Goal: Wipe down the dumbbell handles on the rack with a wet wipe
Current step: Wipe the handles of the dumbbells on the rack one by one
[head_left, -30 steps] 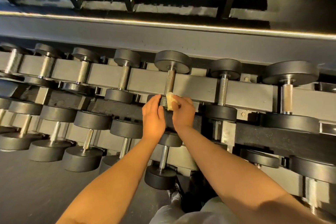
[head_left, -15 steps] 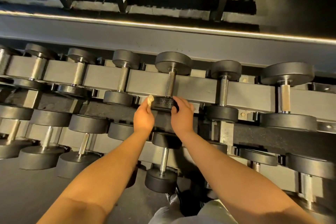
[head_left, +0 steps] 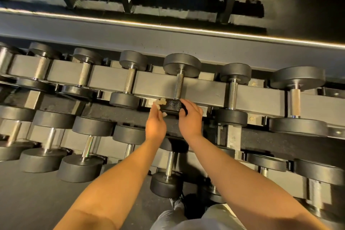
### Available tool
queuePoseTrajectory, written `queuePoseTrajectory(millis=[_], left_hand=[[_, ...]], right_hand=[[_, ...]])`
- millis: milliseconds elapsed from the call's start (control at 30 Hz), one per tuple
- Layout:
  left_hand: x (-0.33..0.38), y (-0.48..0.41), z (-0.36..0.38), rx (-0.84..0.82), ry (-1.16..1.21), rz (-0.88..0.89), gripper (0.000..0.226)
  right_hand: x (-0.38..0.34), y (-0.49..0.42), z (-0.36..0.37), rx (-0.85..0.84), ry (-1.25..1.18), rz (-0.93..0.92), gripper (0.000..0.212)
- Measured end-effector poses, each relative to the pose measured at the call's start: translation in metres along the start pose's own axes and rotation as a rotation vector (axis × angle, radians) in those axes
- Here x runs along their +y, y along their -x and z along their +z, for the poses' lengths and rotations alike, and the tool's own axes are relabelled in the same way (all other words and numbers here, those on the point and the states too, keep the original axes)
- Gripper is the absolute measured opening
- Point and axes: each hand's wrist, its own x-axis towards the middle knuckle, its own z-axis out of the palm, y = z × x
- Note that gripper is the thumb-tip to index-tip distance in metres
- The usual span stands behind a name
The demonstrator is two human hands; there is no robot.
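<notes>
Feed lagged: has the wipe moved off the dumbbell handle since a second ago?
Yes. The wipe, held by the left hand, has gone from the handle leftward to the left edge of the near weight head.

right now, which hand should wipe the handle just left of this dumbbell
Left. The left hand holds the wet wipe and sits nearer that handle; the right hand grips the dumbbell head.

Centre handle (head_left: 178,87): bare between its heads and reachable from above; the rack rail (head_left: 158,85) runs under it.
Left slot: my left hand (head_left: 155,123) and the wet wipe (head_left: 161,102) fill it, beside the neighbouring dumbbell (head_left: 124,100).
Right side: my right hand (head_left: 190,117) grips the near head (head_left: 172,106); the next dumbbell (head_left: 232,95) stands just beyond.
Below my wrists: lower-tier dumbbells (head_left: 128,134) crowd the drop.
</notes>
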Motion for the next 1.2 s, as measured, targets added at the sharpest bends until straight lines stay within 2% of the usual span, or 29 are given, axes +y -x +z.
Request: queuePoseTrajectory(millis=[67, 167, 267, 400, 467, 500, 567, 667, 767, 833, 867, 933, 1000, 1133, 1200], left_hand=[[0.005, 0.012, 0.004, -0.011, 0.008, 0.137, 0.044], [0.006, 0.022, 0.017, -0.080, -0.188, 0.355, 0.053], [0.017, 0.025, 0.029, -0.204, -0.344, 0.413, 0.056], [0.016, 0.027, 0.026, -0.225, -0.376, 0.466, 0.056], [0.019, 0.027, 0.021, -0.264, -0.264, 0.461, 0.052], [0.028, 0.027, 0.016, -0.244, -0.086, 0.390, 0.047], [0.042, 0.023, 0.010, -0.099, 0.061, 0.348, 0.039], [0.043, 0.016, 0.011, -0.068, 0.186, 0.257, 0.041], [0.037, 0.010, 0.023, 0.006, -0.034, 0.213, 0.040], [0.028, 0.010, 0.027, 0.009, -0.225, 0.302, 0.040], [0.024, 0.013, 0.032, -0.047, -0.226, 0.356, 0.045], [0.020, 0.014, 0.037, -0.025, -0.374, 0.463, 0.050], [0.023, 0.016, 0.041, 0.029, -0.407, 0.427, 0.048], [0.028, 0.013, 0.045, 0.102, -0.507, 0.439, 0.039], [0.028, 0.014, 0.044, 0.096, -0.527, 0.469, 0.040]], right_hand=[[-0.002, 0.000, -0.001, -0.007, -0.019, 0.012, 0.038], [0.000, -0.003, -0.009, -0.026, -0.127, 0.061, 0.035], [0.004, -0.006, -0.018, -0.012, -0.293, 0.118, 0.032], [0.008, -0.006, -0.022, 0.032, -0.346, 0.150, 0.026], [0.004, -0.008, -0.020, 0.004, -0.340, 0.114, 0.024], [0.002, -0.009, -0.018, -0.019, -0.318, 0.092, 0.024], [-0.003, -0.012, -0.010, -0.065, -0.252, 0.040, 0.025], [-0.004, -0.016, 0.000, -0.051, -0.138, -0.024, 0.023], [-0.001, -0.020, -0.006, 0.032, -0.126, -0.009, 0.023], [0.008, -0.023, -0.012, 0.123, -0.184, 0.078, 0.025], [0.012, -0.025, -0.015, 0.162, -0.202, 0.134, 0.026], [0.021, -0.027, -0.017, 0.207, -0.189, 0.228, 0.025], [0.019, -0.027, -0.018, 0.170, -0.177, 0.218, 0.020], [0.012, -0.025, -0.015, 0.049, -0.160, 0.035, 0.019], [0.018, -0.027, -0.017, 0.055, -0.148, 0.066, 0.021]])
